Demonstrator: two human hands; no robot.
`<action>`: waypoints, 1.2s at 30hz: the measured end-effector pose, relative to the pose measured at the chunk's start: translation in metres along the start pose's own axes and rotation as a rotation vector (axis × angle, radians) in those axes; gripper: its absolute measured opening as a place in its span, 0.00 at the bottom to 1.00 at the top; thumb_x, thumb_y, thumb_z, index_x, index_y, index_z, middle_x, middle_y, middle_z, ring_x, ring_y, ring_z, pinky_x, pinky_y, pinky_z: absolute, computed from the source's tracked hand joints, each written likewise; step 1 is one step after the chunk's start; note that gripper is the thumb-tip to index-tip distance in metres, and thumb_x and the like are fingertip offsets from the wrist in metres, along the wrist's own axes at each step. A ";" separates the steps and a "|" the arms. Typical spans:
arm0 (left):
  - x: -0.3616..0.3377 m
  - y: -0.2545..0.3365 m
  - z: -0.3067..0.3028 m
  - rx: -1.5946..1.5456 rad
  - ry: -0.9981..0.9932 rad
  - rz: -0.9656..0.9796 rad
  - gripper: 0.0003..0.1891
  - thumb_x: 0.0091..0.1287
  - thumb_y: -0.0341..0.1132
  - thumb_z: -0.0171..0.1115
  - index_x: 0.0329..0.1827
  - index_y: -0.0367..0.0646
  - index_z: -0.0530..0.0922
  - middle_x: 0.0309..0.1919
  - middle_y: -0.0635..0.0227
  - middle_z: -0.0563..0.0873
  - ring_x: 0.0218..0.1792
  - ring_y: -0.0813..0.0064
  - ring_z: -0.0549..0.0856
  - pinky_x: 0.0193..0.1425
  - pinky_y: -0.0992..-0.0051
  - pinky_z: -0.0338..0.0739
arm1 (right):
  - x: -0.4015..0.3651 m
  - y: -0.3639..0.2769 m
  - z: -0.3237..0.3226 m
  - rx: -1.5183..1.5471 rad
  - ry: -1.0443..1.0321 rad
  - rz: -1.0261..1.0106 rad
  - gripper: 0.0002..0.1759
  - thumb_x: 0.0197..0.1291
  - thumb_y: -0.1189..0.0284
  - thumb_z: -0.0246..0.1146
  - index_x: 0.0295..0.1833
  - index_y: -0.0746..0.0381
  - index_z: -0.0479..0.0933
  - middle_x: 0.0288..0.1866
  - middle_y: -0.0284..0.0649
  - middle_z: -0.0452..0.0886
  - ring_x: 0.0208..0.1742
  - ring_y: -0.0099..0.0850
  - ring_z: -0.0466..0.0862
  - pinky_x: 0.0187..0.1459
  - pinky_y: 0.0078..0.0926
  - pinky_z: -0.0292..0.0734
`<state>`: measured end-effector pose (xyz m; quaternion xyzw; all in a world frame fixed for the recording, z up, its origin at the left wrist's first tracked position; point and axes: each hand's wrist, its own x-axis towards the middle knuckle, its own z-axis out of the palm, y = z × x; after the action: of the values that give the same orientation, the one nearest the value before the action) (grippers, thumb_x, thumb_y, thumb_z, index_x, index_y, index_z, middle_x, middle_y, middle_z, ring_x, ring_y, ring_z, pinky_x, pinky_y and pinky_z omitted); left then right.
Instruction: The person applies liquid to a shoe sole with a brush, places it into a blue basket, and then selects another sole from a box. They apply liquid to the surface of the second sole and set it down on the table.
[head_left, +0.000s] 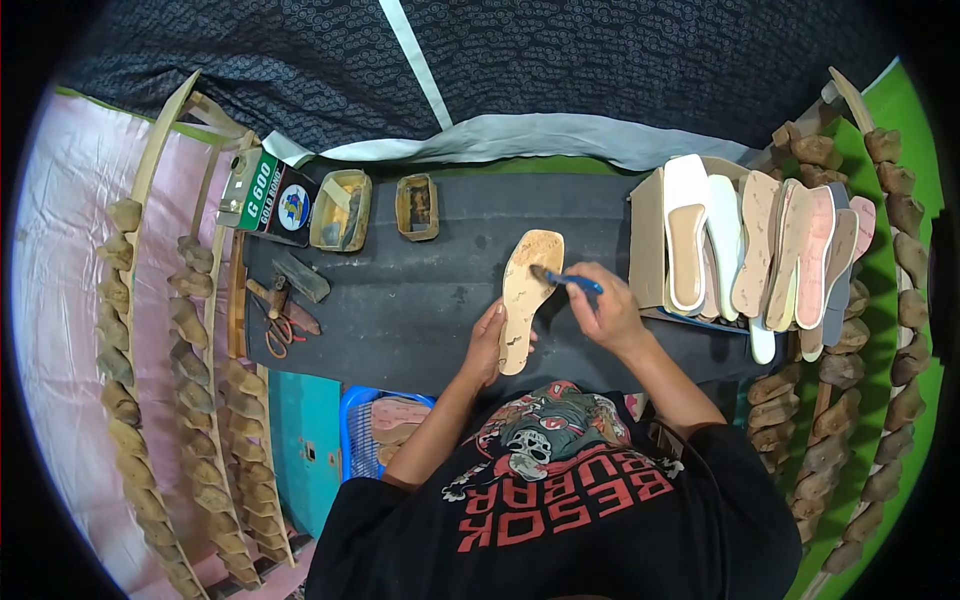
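A tan shoe sole [527, 290] lies lengthwise on the black work mat [400, 300] in front of me. My left hand [487, 340] grips the sole's near end and holds it down. My right hand [606, 310] holds a small brush with a blue handle [575, 281]; its bristle tip rests on the sole's upper half. Both forearms reach in from the bottom of the view, above my black printed shirt.
A cardboard box [648, 245] at the right holds several upright soles [760, 250]. Two glue tins [342, 208] and a green G 600 can [262, 190] stand at the back left. Scissors [280, 330] and tools lie left. Racks of shoe lasts [190, 330] flank both sides.
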<state>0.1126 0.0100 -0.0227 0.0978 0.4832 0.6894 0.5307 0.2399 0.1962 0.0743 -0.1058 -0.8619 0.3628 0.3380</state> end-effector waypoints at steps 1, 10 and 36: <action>0.000 -0.001 -0.001 0.001 0.002 -0.003 0.27 0.85 0.51 0.44 0.75 0.40 0.67 0.42 0.60 0.87 0.37 0.70 0.90 0.41 0.69 0.91 | -0.003 -0.001 0.004 0.001 -0.015 -0.066 0.11 0.67 0.78 0.66 0.52 0.68 0.77 0.42 0.50 0.85 0.39 0.47 0.87 0.42 0.39 0.82; -0.003 0.010 0.006 0.029 -0.032 -0.007 0.27 0.85 0.51 0.44 0.75 0.40 0.69 0.43 0.61 0.87 0.37 0.70 0.90 0.40 0.70 0.89 | 0.006 0.007 -0.011 -0.053 0.202 -0.026 0.08 0.70 0.79 0.63 0.52 0.70 0.76 0.44 0.52 0.84 0.40 0.50 0.87 0.43 0.39 0.83; -0.011 0.017 0.025 0.129 0.026 -0.047 0.25 0.84 0.52 0.44 0.70 0.41 0.72 0.40 0.61 0.87 0.37 0.70 0.89 0.40 0.70 0.89 | -0.016 -0.010 -0.010 0.042 0.083 -0.072 0.09 0.67 0.78 0.66 0.50 0.69 0.78 0.39 0.49 0.84 0.36 0.45 0.85 0.38 0.38 0.80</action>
<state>0.1225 0.0159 0.0080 0.1117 0.5355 0.6455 0.5330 0.2591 0.1880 0.0785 -0.0828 -0.8425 0.3638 0.3886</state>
